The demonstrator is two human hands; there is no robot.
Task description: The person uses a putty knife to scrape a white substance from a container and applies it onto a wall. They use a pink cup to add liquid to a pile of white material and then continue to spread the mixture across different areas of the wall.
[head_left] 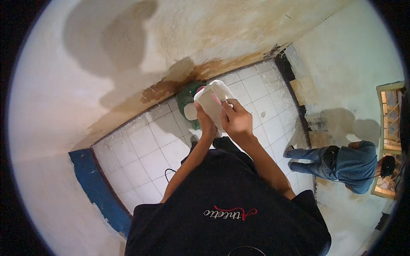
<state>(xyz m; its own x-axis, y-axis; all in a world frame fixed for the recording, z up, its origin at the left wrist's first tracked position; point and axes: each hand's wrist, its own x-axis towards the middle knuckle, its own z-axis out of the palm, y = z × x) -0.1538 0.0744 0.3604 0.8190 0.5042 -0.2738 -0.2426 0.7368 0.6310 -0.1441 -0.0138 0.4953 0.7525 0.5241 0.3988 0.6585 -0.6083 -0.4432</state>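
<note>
**One white tub [206, 101] and one pink tool [216, 98] in hand; the wall looks only partly treated**

In the head view, the left hand [206, 124] grips the tub from its near left side, thumb along the edge; its other fingers are mostly hidden. The right hand [237, 122] has its fingers closed around the tool, which reaches over the tub's pale inside. Whether the tool is a brush or a scraper, and how much the tub holds, I cannot tell. The tub is held up in front of the body, above the tile floor [158, 147] and apart from the wall [179, 38].

As a judgement, the work is partway. The wall is pale over most of its upper area, yet patchy; brown stains [160, 91] remain low down, near the green bag [185, 94], and these seem to be what is left. The tool is at the tub, not on the wall, so this looks like loading or mixing.

To the right, another person [352, 166] stands near the window [389, 119]; what their hands do is unclear.
</note>
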